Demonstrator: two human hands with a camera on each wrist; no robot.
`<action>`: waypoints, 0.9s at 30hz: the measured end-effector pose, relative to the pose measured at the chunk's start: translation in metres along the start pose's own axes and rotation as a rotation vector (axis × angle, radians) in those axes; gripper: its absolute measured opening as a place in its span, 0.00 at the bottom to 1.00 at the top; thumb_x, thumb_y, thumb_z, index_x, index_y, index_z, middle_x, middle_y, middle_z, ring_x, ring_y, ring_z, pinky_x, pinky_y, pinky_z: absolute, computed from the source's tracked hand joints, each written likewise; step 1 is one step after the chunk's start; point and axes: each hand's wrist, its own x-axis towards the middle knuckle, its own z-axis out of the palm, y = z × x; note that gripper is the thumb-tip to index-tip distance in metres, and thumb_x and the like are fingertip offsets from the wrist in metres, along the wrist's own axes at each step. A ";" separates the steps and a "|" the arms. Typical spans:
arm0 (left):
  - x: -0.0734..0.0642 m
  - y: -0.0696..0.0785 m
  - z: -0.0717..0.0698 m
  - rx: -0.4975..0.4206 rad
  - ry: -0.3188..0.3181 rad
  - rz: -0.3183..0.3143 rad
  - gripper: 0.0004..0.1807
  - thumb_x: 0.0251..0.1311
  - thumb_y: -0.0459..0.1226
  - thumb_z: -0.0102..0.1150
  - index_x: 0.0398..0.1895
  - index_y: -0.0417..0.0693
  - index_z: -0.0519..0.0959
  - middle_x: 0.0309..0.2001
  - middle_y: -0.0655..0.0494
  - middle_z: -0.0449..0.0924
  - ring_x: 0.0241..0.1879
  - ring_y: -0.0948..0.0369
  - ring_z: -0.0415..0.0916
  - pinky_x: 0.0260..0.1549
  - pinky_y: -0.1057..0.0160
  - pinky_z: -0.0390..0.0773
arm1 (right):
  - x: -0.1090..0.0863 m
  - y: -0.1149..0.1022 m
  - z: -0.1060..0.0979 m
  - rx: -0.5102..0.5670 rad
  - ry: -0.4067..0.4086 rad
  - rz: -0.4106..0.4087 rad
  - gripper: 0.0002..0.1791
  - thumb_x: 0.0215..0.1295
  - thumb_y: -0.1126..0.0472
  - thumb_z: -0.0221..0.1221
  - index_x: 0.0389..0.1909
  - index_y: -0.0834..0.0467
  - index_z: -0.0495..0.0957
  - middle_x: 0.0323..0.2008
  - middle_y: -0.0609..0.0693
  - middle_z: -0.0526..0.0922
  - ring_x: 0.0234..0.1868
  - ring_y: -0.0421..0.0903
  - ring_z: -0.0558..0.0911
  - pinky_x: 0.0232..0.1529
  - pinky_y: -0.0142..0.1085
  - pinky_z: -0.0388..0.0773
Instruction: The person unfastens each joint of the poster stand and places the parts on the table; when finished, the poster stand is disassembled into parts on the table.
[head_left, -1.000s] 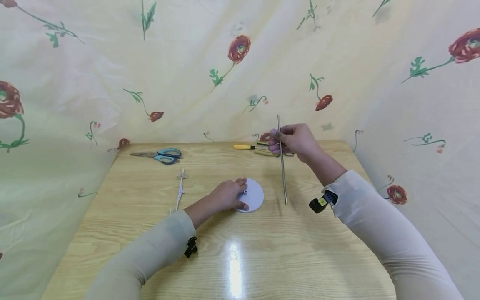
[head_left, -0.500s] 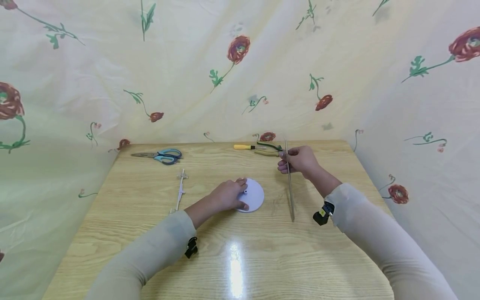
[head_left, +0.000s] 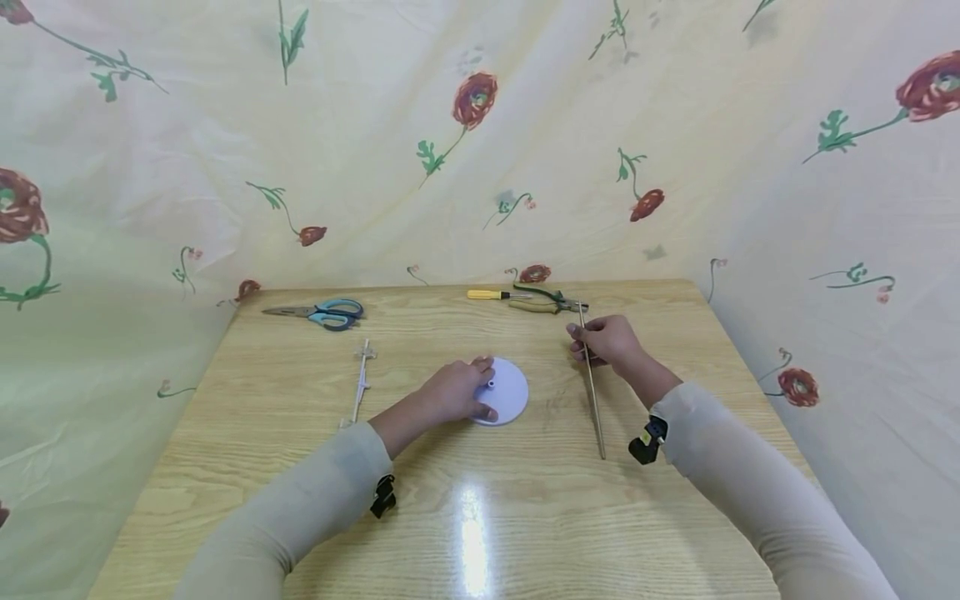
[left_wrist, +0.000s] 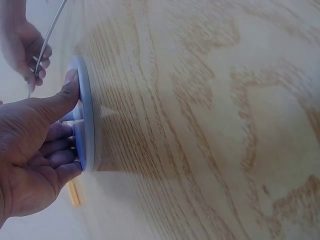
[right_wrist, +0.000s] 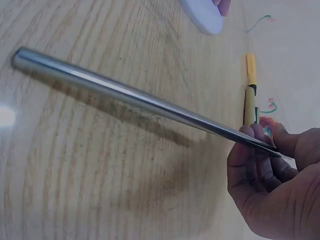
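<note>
A white round disc with a small raised tube at its middle lies flat on the table. My left hand holds it from the left, thumb on the near side and fingers on the far side. In the left wrist view the thumb and curled fingers sit against the face of the disc. To the right, my right hand pinches a thin metal rod near its far end. The right wrist view shows the shiny rod slanting over the table, its near end pointing away from the fingers.
On the wooden table, a thin white stick with clear clips lies left of the disc. Blue-handled scissors lie at the back left. A yellow screwdriver and pliers lie along the back edge, before a flowered cloth.
My right hand has come down and nearer, slightly to the right, bringing the metal rod lower and uncovering the pliers. My left hand and the disc have stayed put.
</note>
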 end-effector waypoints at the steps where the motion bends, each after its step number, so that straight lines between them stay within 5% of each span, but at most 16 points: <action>1: 0.000 0.000 0.000 -0.004 0.001 -0.002 0.48 0.65 0.55 0.78 0.83 0.45 0.71 0.87 0.46 0.62 0.82 0.40 0.68 0.82 0.47 0.70 | 0.000 0.002 0.000 0.002 -0.002 0.005 0.30 0.85 0.50 0.60 0.66 0.76 0.78 0.36 0.53 0.94 0.33 0.41 0.92 0.39 0.37 0.92; 11: 0.002 0.000 0.000 -0.010 0.004 -0.007 0.48 0.65 0.55 0.78 0.84 0.48 0.70 0.87 0.46 0.61 0.82 0.40 0.67 0.83 0.48 0.69 | 0.001 0.007 -0.002 -0.044 0.005 0.036 0.30 0.83 0.48 0.63 0.65 0.73 0.82 0.34 0.49 0.91 0.32 0.39 0.88 0.40 0.38 0.90; 18: 0.001 0.001 -0.001 -0.026 -0.011 -0.020 0.48 0.65 0.54 0.78 0.84 0.48 0.69 0.88 0.47 0.59 0.84 0.42 0.64 0.84 0.48 0.66 | 0.007 0.015 0.000 -0.243 0.077 -0.036 0.30 0.80 0.46 0.66 0.60 0.72 0.86 0.30 0.49 0.87 0.29 0.39 0.82 0.35 0.34 0.84; 27: -0.001 -0.001 -0.001 -0.028 -0.007 -0.017 0.48 0.66 0.54 0.78 0.84 0.47 0.69 0.87 0.47 0.60 0.85 0.42 0.63 0.84 0.47 0.66 | 0.012 0.025 0.005 -0.474 0.196 -0.175 0.26 0.75 0.45 0.71 0.51 0.68 0.86 0.39 0.59 0.88 0.32 0.48 0.82 0.31 0.35 0.76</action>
